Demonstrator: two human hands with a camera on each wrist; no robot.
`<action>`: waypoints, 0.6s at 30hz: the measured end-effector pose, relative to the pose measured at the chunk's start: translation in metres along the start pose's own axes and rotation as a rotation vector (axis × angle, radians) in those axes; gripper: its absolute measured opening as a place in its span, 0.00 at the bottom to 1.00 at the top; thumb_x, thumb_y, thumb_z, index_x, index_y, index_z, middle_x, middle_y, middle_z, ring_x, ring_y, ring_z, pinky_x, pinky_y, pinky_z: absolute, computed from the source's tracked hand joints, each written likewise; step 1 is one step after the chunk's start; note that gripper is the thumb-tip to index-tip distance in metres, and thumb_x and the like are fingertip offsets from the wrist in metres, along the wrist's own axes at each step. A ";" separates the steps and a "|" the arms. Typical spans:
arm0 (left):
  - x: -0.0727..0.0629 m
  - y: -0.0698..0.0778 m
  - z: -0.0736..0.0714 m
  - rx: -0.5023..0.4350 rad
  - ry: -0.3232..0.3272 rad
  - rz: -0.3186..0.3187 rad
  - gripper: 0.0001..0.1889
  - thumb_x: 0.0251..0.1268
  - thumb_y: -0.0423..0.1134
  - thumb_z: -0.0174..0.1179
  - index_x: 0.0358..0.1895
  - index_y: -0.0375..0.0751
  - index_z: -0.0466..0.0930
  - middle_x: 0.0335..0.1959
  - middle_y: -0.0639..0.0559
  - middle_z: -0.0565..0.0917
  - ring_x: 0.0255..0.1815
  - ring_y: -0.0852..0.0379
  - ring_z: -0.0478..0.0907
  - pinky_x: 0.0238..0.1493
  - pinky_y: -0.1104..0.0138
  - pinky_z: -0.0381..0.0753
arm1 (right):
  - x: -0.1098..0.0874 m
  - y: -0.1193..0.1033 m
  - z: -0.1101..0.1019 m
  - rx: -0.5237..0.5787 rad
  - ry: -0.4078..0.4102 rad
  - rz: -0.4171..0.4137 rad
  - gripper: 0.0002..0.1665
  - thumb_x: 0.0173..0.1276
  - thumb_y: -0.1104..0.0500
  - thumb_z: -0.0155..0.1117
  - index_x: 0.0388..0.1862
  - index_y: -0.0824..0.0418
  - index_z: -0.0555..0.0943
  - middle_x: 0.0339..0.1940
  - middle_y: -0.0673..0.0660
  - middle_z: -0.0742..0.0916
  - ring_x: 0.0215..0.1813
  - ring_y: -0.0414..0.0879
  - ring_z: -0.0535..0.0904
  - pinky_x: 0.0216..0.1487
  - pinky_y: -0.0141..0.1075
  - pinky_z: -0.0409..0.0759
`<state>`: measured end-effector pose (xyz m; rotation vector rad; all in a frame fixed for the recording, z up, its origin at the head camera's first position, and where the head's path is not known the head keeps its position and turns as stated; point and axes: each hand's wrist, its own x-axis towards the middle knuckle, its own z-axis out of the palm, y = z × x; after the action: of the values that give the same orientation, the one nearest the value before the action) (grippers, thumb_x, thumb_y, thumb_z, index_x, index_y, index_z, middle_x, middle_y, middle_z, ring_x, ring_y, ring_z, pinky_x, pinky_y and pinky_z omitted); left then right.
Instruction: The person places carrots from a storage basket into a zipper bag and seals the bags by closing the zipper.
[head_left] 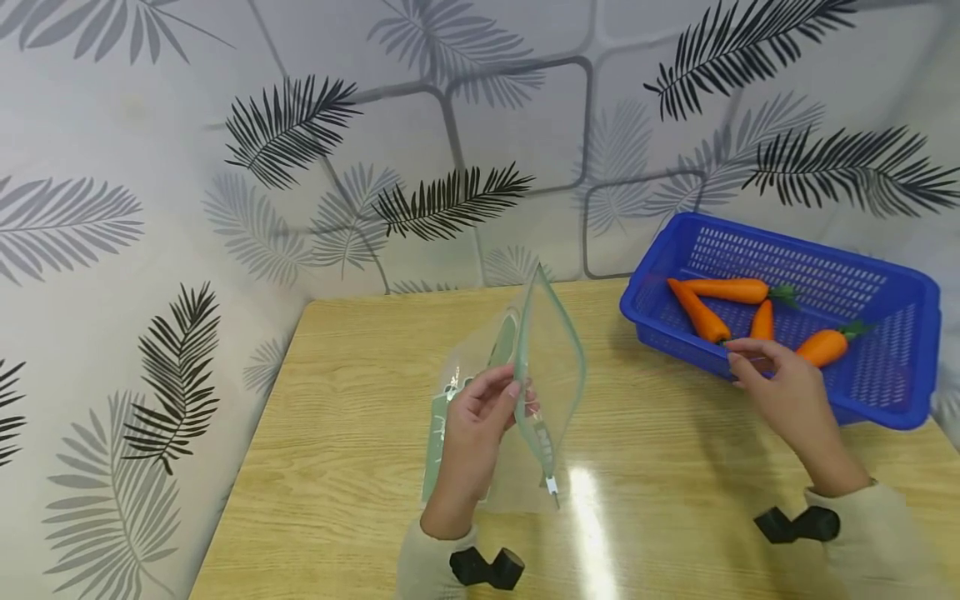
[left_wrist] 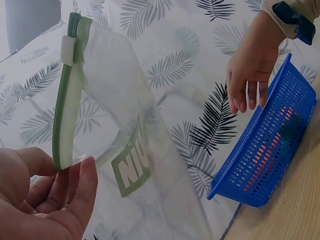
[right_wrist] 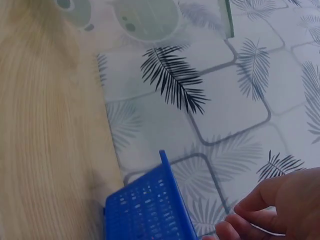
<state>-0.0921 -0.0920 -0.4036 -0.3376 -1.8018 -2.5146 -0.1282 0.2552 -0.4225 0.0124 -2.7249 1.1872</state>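
A clear zip bag (head_left: 558,367) with green print and a green zip rim stands with its mouth spread apart over the table. My left hand (head_left: 476,421) pinches the rim between thumb and fingers, as the left wrist view also shows. A white slider (left_wrist: 67,50) sits on one end of the zip. Over the near edge of a blue plastic basket (head_left: 817,237) hovers my right hand (head_left: 787,396), its fingers hanging loosely with nothing between them. Several orange carrots (head_left: 701,311) with green tops lie in the basket, one partly hidden behind that hand.
The wooden table (head_left: 337,417) ends at the back against a white sheet (head_left: 300,225) with leaf prints. The basket's perforated walls rise around the carrots on the right side. Black straps with small blocks (head_left: 487,569) sit on both wrists.
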 end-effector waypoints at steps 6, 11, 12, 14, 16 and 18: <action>-0.001 0.000 -0.001 0.001 0.005 -0.010 0.15 0.67 0.34 0.55 0.53 0.30 0.73 0.44 0.31 0.77 0.40 0.51 0.80 0.46 0.58 0.80 | 0.016 0.020 -0.021 -0.116 -0.018 0.071 0.28 0.73 0.45 0.46 0.59 0.64 0.73 0.47 0.68 0.81 0.39 0.58 0.80 0.24 0.38 0.77; -0.001 -0.001 -0.001 0.008 0.009 -0.023 0.15 0.66 0.34 0.56 0.53 0.29 0.73 0.42 0.35 0.78 0.39 0.52 0.80 0.46 0.58 0.81 | 0.028 0.036 -0.028 -0.156 -0.043 0.120 0.28 0.73 0.46 0.45 0.59 0.66 0.72 0.49 0.70 0.79 0.47 0.64 0.74 0.31 0.49 0.76; -0.001 -0.001 -0.001 0.009 0.009 -0.024 0.15 0.66 0.34 0.56 0.53 0.29 0.73 0.42 0.35 0.78 0.39 0.52 0.80 0.46 0.58 0.81 | 0.031 0.038 -0.029 -0.158 -0.049 0.124 0.29 0.73 0.46 0.45 0.59 0.66 0.72 0.49 0.70 0.79 0.48 0.64 0.73 0.32 0.50 0.76; -0.001 -0.002 -0.002 0.008 0.011 -0.029 0.15 0.66 0.34 0.56 0.53 0.29 0.73 0.42 0.37 0.78 0.39 0.52 0.80 0.46 0.58 0.81 | 0.036 0.043 -0.031 -0.160 -0.081 0.137 0.31 0.72 0.44 0.45 0.59 0.67 0.71 0.50 0.71 0.77 0.47 0.64 0.73 0.32 0.50 0.77; -0.001 -0.003 -0.002 0.007 0.014 -0.029 0.15 0.66 0.34 0.56 0.53 0.30 0.73 0.42 0.38 0.78 0.39 0.52 0.80 0.46 0.58 0.81 | 0.042 0.047 -0.033 -0.168 -0.113 0.147 0.33 0.72 0.42 0.44 0.60 0.68 0.70 0.51 0.73 0.77 0.46 0.64 0.74 0.31 0.50 0.78; -0.001 -0.003 -0.002 0.001 0.015 -0.028 0.16 0.66 0.34 0.56 0.53 0.30 0.73 0.43 0.39 0.78 0.40 0.52 0.80 0.46 0.58 0.81 | 0.047 0.050 -0.034 -0.187 -0.141 0.151 0.34 0.72 0.42 0.43 0.60 0.70 0.69 0.51 0.74 0.76 0.46 0.64 0.74 0.29 0.49 0.78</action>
<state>-0.0914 -0.0926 -0.4072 -0.2953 -1.8146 -2.5277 -0.1735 0.3173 -0.4286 -0.1405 -2.9968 0.9968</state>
